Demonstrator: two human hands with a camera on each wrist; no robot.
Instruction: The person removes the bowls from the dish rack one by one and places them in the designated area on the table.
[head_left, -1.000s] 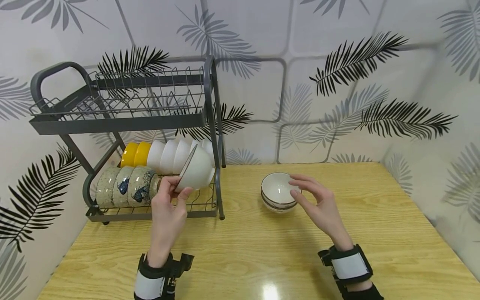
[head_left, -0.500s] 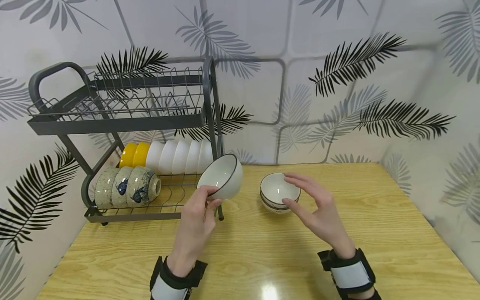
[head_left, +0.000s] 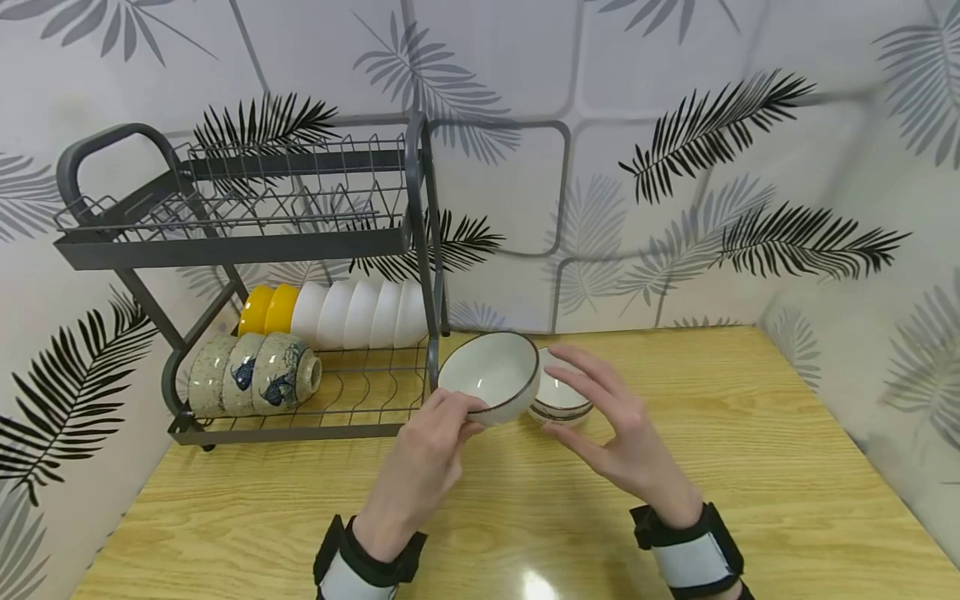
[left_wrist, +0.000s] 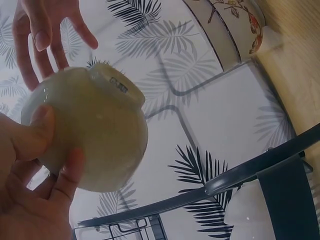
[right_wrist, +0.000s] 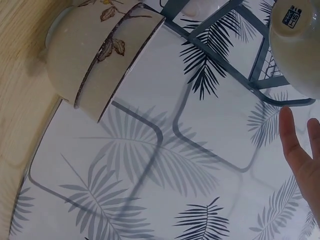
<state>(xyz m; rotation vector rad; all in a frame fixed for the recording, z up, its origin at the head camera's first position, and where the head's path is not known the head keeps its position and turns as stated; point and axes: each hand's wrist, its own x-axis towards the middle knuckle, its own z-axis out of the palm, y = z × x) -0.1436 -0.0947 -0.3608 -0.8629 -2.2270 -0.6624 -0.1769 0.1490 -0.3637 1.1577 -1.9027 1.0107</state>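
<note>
Left hand (head_left: 431, 442) pinches the white dark-rimmed ceramic bowl (head_left: 491, 375) by its near rim, in the air just left of the stacked patterned bowls (head_left: 558, 400) on the wooden worktop (head_left: 750, 467). Right hand (head_left: 618, 433), fingers spread and holding nothing, hovers beside the stack. Best to keep the bowl level, centre it over the stack, lower gently, and steady the stack with the free hand.

White bowl (head_left: 491, 375) now beside stacked bowls (head_left: 561, 398)
</note>
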